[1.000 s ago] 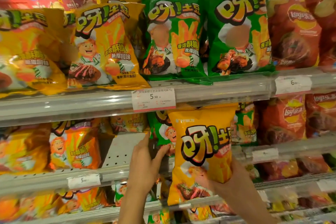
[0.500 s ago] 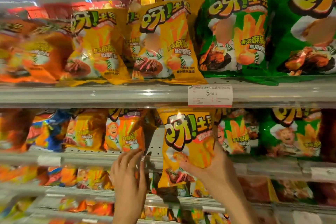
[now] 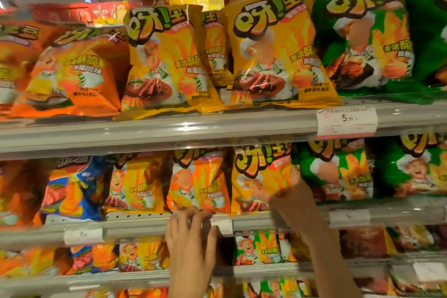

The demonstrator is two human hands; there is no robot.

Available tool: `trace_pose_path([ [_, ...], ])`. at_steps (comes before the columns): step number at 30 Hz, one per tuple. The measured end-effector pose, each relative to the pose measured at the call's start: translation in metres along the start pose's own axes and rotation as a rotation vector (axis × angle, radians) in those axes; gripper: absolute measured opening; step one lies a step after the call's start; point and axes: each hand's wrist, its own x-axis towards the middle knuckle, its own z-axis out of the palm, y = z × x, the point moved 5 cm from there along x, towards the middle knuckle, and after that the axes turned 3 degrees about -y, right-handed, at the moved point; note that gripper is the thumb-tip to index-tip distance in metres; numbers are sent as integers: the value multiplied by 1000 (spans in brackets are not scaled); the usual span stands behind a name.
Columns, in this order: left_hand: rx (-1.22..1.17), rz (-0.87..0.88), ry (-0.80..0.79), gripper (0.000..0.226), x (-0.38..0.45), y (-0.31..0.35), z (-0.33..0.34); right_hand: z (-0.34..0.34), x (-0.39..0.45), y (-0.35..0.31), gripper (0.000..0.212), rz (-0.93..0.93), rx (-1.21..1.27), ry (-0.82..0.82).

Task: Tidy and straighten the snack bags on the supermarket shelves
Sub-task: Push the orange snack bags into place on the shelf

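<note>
Nearest the camera, the left hand [image 3: 191, 237] rests at the front lip of the middle shelf [image 3: 145, 227], fingers curled down onto the edge just below an orange snack bag [image 3: 199, 181]; whether it pinches that bag's bottom seam or only the rail, I cannot tell. Just right of it, the right hand [image 3: 294, 203] grips the lower right side of a yellow snack bag [image 3: 261, 176], which stands on the middle shelf between the orange one and a green bag [image 3: 336, 172], touching both.

The risk, as I judge it: the yellow bag is squeezed into a tight row, so pushing it further back could crumple it or tip a neighbour over the lip. The small price tag [image 3: 222, 226] hanging by the left hand's fingers could be knocked loose.

Above, the upper shelf [image 3: 169, 128] carries more yellow bags [image 3: 275, 55] printed with a large "呀!土豆" logo and "香浓酥脆". A label [image 3: 347, 120] on its rail reads "5.90". Another tag [image 3: 83, 234] lower left shows a "5"; the rest is blurred.
</note>
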Motion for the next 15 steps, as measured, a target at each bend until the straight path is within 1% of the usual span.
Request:
trace_pose_path([
  [2, 3, 25, 8, 28, 1, -2, 1, 4, 1, 9, 48, 14, -59, 20],
  [5, -29, 31, 22, 27, 1, -5, 3, 4, 3, 11, 51, 39, -92, 46],
  [8, -60, 32, 50, 27, 0, -7, 4, 4, 3, 2, 62, 92, -147, -7],
  [10, -66, 7, 43, 26, 0, -8, 6, 3, 1, 2, 67, 129, -191, -9],
  [12, -82, -23, 28, 24, -1, -7, 7, 3, -3, 4, 62, 150, -223, 22],
  [15, -97, -20, 6, 23, -3, -5, 4, 3, -9, 2, 57, 149, -234, 62],
])
